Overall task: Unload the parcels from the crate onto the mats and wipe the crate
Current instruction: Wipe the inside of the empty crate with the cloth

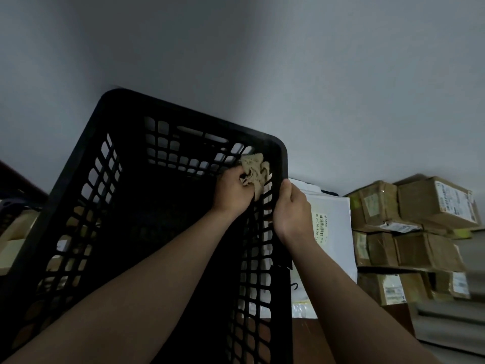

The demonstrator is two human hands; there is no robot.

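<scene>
Between my hands: black lattice plastic crate, tipped up with its open mouth toward me, long axis running away toward the grey wall; I see no parcels inside it.
Left hand: inside the crate, fingers bunched round a crumpled beige cloth, pressing it on the right side wall near the far right corner.
Right hand: outside that same wall, clamped over its rim, just beside the cloth.
Coming move, as I judge it: draw the cloth back toward me along that wall; the left hand is nearer.
Room: open inside the crate; white poly mailers and stacked brown cardboard boxes crowd the right.
</scene>
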